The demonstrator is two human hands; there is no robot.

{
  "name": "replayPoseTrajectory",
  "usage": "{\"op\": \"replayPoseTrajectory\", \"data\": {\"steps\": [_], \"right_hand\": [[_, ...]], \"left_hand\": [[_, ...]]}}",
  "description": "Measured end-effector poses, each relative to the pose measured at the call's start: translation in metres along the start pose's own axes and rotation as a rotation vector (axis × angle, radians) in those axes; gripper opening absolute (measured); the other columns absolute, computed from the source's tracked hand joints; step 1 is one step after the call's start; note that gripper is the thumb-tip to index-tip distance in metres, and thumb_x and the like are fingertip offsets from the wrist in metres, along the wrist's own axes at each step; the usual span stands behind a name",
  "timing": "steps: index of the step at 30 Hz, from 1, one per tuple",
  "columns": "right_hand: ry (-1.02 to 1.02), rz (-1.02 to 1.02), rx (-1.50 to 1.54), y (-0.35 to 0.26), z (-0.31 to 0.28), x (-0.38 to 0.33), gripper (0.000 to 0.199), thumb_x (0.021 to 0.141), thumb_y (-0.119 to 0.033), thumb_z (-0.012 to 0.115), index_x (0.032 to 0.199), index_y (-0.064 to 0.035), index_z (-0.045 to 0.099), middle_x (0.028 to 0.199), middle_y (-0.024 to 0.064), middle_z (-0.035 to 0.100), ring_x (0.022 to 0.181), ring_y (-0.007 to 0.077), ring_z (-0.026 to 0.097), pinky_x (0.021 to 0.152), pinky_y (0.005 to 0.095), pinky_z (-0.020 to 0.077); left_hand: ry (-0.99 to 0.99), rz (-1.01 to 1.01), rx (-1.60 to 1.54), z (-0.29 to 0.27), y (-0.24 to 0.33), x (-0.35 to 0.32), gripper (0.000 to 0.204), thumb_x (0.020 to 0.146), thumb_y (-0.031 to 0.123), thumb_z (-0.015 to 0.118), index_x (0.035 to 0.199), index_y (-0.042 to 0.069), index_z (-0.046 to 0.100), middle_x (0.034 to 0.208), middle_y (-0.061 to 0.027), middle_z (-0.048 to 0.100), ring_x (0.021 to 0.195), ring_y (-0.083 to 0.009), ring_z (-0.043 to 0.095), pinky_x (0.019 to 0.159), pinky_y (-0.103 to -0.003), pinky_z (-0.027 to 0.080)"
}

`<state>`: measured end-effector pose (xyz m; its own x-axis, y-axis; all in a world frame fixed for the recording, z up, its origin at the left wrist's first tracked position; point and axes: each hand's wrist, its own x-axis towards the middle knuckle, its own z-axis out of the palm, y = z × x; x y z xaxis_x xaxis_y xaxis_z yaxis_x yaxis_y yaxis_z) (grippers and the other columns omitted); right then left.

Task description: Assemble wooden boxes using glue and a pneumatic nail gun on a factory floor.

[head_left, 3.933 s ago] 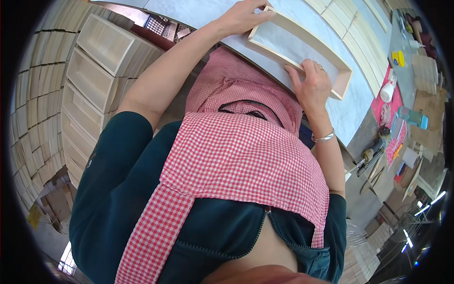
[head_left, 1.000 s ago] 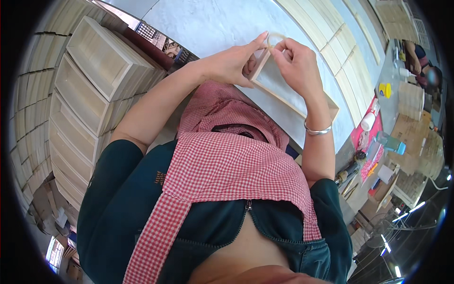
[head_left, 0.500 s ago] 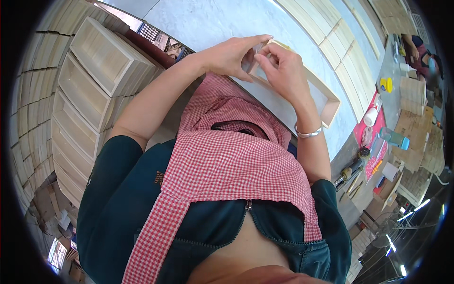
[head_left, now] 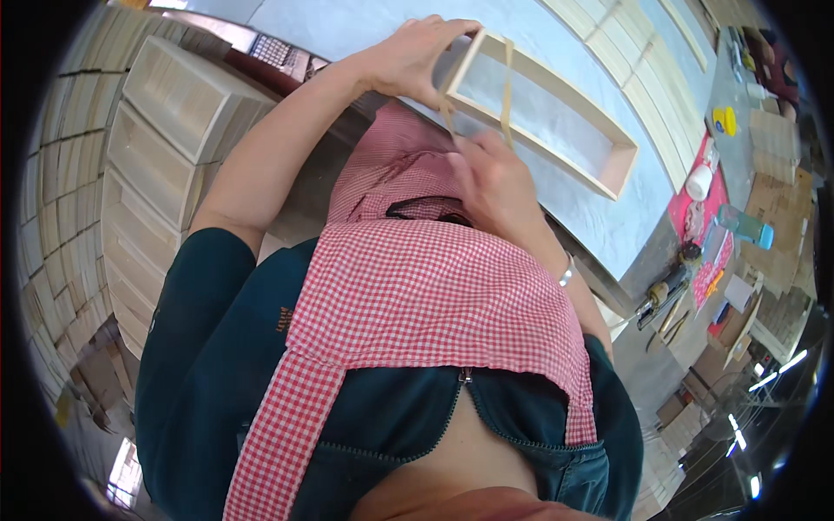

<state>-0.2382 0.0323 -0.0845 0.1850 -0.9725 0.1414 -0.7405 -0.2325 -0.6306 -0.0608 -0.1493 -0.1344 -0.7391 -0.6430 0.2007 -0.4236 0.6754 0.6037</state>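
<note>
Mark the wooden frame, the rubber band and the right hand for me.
wooden frame [head_left: 556, 89]: head view, upper long rail.
rubber band [head_left: 506, 87]: head view, strand across the frame's end.
right hand [head_left: 495, 178]: head view, back of the hand.

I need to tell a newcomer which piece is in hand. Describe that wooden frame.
On the grey table, it is the open frame held at its near end by the left hand. Unlike the flat slats beyond, it is a hollow rectangle with a band round it.

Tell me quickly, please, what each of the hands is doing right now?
Left hand: closed on the end of the wooden frame.
Right hand: pulling the rubber band looped over it.
</note>
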Motion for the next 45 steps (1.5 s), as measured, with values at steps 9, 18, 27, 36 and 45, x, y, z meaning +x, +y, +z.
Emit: {"op": "replayPoseTrajectory", "data": {"steps": [9,18,27,36,45], "right_hand": [[0.416,0.418,-0.408,0.109,-0.127,-0.114,0.033,0.089,0.004,0.063,0.121,-0.0018,0.069,0.09,0.0054,0.062,0.059,0.0135,0.046,0.056,0.028,0.0422],[0.29,0.328,0.227,0.186,-0.113,-0.075,0.051,0.087,0.01,0.056,0.137,0.0016,0.058,0.112,0.0097,0.058,0.091,0.0165,0.055,0.08,0.0251,0.0485],[0.375,0.205,0.178,0.17,-0.091,-0.079,0.051,0.089,0.016,0.051,0.138,0.001,0.058,0.114,0.0098,0.059,0.097,0.019,0.058,0.087,0.0279,0.0504],[0.423,0.241,0.14,0.161,-0.085,-0.081,0.05,0.091,0.016,0.052,0.138,0.0007,0.058,0.115,0.0103,0.059,0.097,0.0186,0.058,0.089,0.028,0.0503],[0.646,0.193,0.07,0.162,-0.066,-0.08,0.042,0.094,0.009,0.056,0.134,0.0011,0.061,0.114,0.011,0.061,0.098,0.0173,0.059,0.089,0.0266,0.0501]], "left_hand": [[-0.12,-0.131,-0.169,-0.013,-0.002,-0.01,0.114,0.055,0.017,0.094,0.155,0.008,0.039,0.133,-0.0144,0.057,0.114,-0.0284,0.055,0.107,-0.04,0.044],[-0.26,-0.243,-0.193,-0.022,0.035,0.007,0.113,0.061,0.018,0.092,0.158,0.011,0.035,0.138,-0.0158,0.054,0.123,-0.0308,0.053,0.115,-0.042,0.041],[-0.047,-0.103,-0.4,-0.015,0.004,-0.033,0.082,0.079,0.03,0.081,0.149,0.003,0.049,0.122,-0.0177,0.063,0.106,-0.0283,0.059,0.093,-0.039,0.052],[0.041,-0.656,-0.866,-0.01,0.029,-0.038,0.038,0.087,0.006,0.064,0.124,-0.002,0.066,0.092,-0.0064,0.066,0.079,-0.0109,0.061,0.073,-0.02,0.051],[0.077,-0.475,-0.406,-0.003,0.03,-0.036,0.028,0.085,0.001,0.063,0.114,0.0,0.065,0.08,-0.003,0.062,0.069,-0.0112,0.055,0.065,-0.023,0.046]]}}
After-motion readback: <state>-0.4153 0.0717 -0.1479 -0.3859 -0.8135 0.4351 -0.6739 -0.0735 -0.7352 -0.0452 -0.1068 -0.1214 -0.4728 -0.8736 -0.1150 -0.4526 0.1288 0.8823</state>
